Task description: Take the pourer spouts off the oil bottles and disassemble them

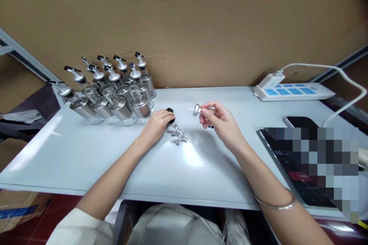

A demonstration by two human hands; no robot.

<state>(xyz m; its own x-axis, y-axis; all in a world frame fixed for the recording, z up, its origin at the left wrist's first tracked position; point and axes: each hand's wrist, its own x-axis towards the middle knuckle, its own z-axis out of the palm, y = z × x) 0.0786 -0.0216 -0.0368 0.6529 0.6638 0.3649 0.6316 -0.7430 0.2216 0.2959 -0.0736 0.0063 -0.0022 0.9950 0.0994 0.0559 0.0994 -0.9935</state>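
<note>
My right hand (220,120) is raised over the middle of the table, thumb and fingers pinching a silver pour spout (196,110). Its thin clear tube points left. A small black piece shows below the curled fingers of that hand. Resting on the table, my left hand (157,124) has its fingers curled over small black stopper parts (170,111), which they partly hide. Just right of that hand lie several loose silver pour spouts (178,134). Glass oil bottles (120,109) with metal sleeves and fitted spouts stand grouped at the left.
A white power strip (296,91) with a plugged-in charger (271,81) and white cable (330,67) lies at the back right. In front of it are a dark phone (301,121) and a tablet (296,172), partly blurred out. A cardboard wall (201,26) backs the table.
</note>
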